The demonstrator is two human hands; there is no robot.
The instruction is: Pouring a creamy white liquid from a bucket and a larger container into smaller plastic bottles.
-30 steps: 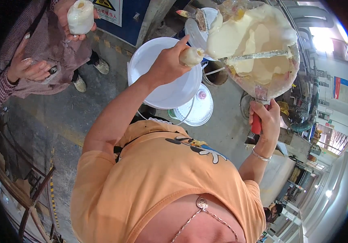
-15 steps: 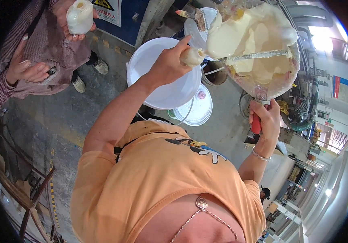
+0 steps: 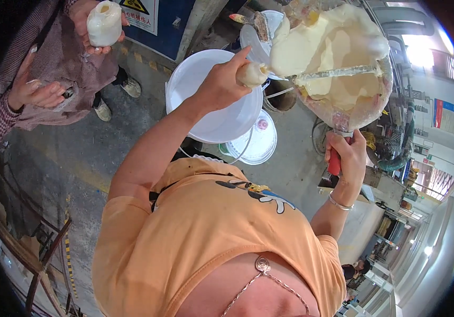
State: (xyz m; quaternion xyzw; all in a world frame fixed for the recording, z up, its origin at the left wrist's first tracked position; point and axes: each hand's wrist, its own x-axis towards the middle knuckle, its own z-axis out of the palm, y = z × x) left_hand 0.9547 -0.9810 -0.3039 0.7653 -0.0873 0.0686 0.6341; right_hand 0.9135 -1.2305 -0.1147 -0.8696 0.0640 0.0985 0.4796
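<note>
My left hand (image 3: 220,82) is shut on the paste-smeared handle of a scraper (image 3: 251,74). Its long blade (image 3: 338,72) reaches across a large round pan (image 3: 367,108) heaped with pale cream-coloured paste (image 3: 338,45). My right hand (image 3: 349,153) grips the pan's red handle (image 3: 334,165) from below and holds the pan up, tilted, at the upper right. A white bucket (image 3: 206,113) stands open on the floor under my left forearm, just left of the pan.
A second white bucket with a lid (image 3: 257,145) sits beside the open one. Another person at the upper left holds a white jar (image 3: 104,24). Behind them is a blue panel (image 3: 166,24). Metal frames (image 3: 36,248) stand at the lower left, machinery (image 3: 396,153) at the right.
</note>
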